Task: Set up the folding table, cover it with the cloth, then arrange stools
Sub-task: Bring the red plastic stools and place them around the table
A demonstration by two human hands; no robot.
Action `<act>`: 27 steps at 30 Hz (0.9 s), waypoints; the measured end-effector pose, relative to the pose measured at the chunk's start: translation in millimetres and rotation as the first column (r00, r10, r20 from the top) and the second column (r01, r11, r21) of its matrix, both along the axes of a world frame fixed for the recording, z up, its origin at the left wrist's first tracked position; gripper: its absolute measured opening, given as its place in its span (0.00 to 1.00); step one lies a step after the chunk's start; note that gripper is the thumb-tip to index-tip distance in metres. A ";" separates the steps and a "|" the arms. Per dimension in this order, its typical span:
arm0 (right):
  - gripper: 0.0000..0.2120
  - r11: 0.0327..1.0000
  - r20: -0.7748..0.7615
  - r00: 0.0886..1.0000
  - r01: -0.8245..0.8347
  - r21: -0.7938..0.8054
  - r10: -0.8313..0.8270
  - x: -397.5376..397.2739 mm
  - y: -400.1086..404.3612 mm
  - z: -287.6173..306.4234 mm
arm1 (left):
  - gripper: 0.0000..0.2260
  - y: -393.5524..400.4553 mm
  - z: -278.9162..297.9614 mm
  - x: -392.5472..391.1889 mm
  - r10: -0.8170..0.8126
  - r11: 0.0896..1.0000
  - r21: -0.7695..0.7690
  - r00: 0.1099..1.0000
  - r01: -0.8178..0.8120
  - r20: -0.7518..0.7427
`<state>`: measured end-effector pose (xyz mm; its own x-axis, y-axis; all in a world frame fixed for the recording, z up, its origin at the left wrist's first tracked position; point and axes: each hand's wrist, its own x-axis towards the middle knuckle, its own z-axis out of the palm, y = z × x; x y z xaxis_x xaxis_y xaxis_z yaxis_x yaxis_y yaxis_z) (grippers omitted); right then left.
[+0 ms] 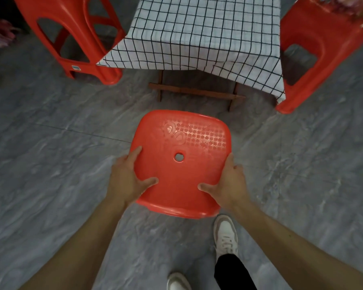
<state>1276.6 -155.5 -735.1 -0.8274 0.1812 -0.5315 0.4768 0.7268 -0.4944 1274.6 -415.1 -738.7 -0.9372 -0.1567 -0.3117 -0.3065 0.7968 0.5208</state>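
- Three red plastic stools are showing in the frame: one standing at the upper left point(71, 38), one at the upper right point(314, 49), and a third stool point(181, 162) at the centre, being held from above by its seat.
- Both hands are gripping that centre stool: the left hand point(127, 178) is clamping the seat's left edge and the right hand point(228, 181) its right edge, each with the thumb lying on top and the fingers point(137, 152) curling round the rim, closed about the plastic rather than spread loose.
- Holding it evenly at both sides is probably keeping the seat level, with its legs hidden beneath, so that it can be set down squarely; whether the legs are touching the grey tiled floor point(50, 164) I cannot tell.
- The folding desk point(197, 92) is standing at the top centre, its wooden legs and crossbar showing under the black-and-white checked cloth point(197, 38), which is draping over the near edge.
- The two other stools are flanking the desk just beside its sides, so the held one appears to be going to the near side, in front of the crossbar.
- The person's white shoes point(225, 233) are standing just behind the stool at the lower centre.
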 end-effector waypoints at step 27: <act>0.65 1.000 0.067 0.998 0.008 0.012 -0.009 83.2 -50.5 4.2 | 0.53 -43.3 -2.2 79.6 0.008 1.000 0.023 0.998 -0.009 0.060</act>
<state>1359.8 -206.0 -730.9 -0.7885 0.1951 -0.5833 0.5149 0.7281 -0.4525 1354.2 -458.4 -740.8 -0.9155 -0.1567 -0.3705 -0.3442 0.7819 0.5197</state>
